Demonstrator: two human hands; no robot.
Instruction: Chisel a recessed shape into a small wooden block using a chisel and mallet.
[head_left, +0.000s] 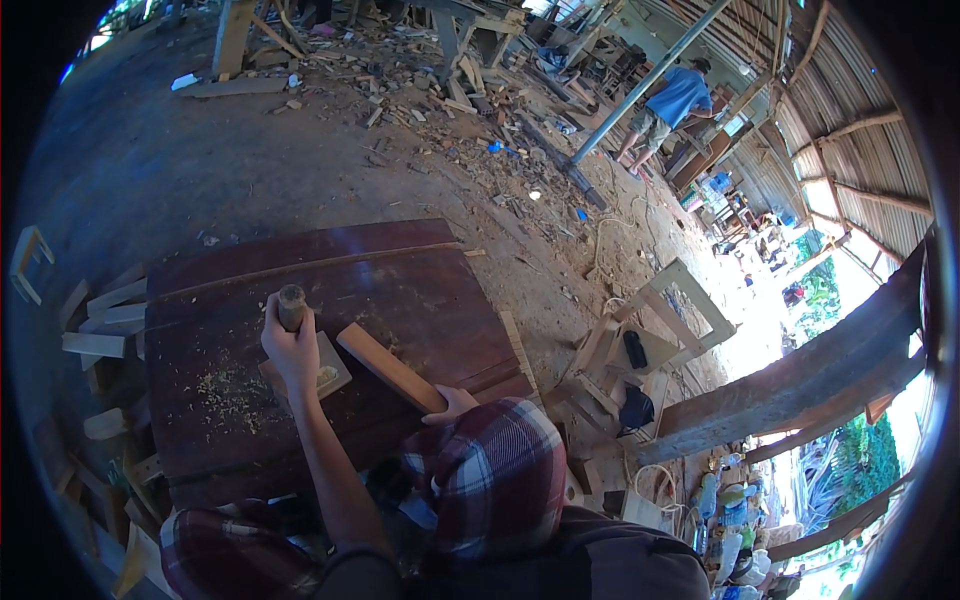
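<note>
My left hand (pixel 290 352) is closed around an upright, thick, round wooden tool handle (pixel 291 308). The tool's lower end is hidden by the hand. Beside that wrist lies a pale wooden block (pixel 334 362) with a light hollow or patch of shavings on it. My right hand (pixel 452 404) grips the near end of a long, squared wooden bar (pixel 385 364), which slants away to the left above the board. Under all this is a dark reddish-brown wooden panel (pixel 400 290) with raised strips. Curled shavings (pixel 228 400) are scattered left of my left hand.
Wood offcuts (pixel 105 330) are piled along the panel's left side. A wooden frame (pixel 680 310) with dark items stands at the right, near a heavy slanting beam (pixel 780 385). Scrap wood litters the dirt floor (pixel 170 140). Farther off, a person in a blue shirt (pixel 680 97) bends over.
</note>
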